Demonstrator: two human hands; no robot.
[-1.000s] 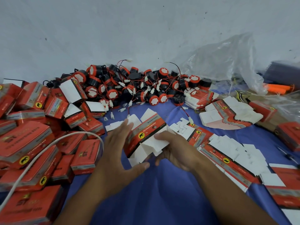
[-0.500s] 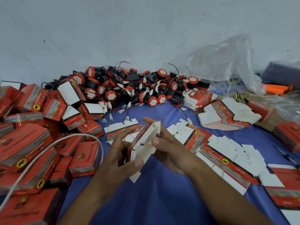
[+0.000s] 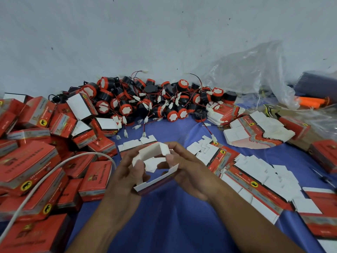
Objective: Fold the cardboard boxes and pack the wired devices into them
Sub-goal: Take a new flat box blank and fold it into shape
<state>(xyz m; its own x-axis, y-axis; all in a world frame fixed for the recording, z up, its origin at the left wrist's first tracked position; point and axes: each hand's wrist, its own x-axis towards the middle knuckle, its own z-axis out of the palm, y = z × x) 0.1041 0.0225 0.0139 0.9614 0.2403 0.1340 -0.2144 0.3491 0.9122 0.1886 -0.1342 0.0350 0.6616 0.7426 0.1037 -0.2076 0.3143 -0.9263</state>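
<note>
Blue cloth (image 3: 173, 225) spread as the work surface, bare only in the near middle under the forearms. Just beyond, held off the cloth between both hands: one half-formed cardboard box (image 3: 155, 152). Left hand (image 3: 125, 172) curled round its left end, thumb pressing a white flap; right hand (image 3: 189, 168) gripping the right end, thumb on the far white panel. Opens upward, white inside showing, red printed face turned down; long axis left to right, climbing slightly at the right. Left end flaps not tucked. Crowded on the left by a heap of folded boxes (image 3: 32, 161), a white cable (image 3: 91, 153) arching over them almost to the left wrist. Hemmed on the right by rows of flat box blanks (image 3: 255, 176), white sides up. Farther on, past a narrow strip of cloth, a tangled pile of wired devices (image 3: 145, 103), black and orange, red leads and white plugs spilling forward. Behind right, a crumpled clear plastic bag (image 3: 251, 73); at the very back, a pale wall (image 3: 127, 33).
</note>
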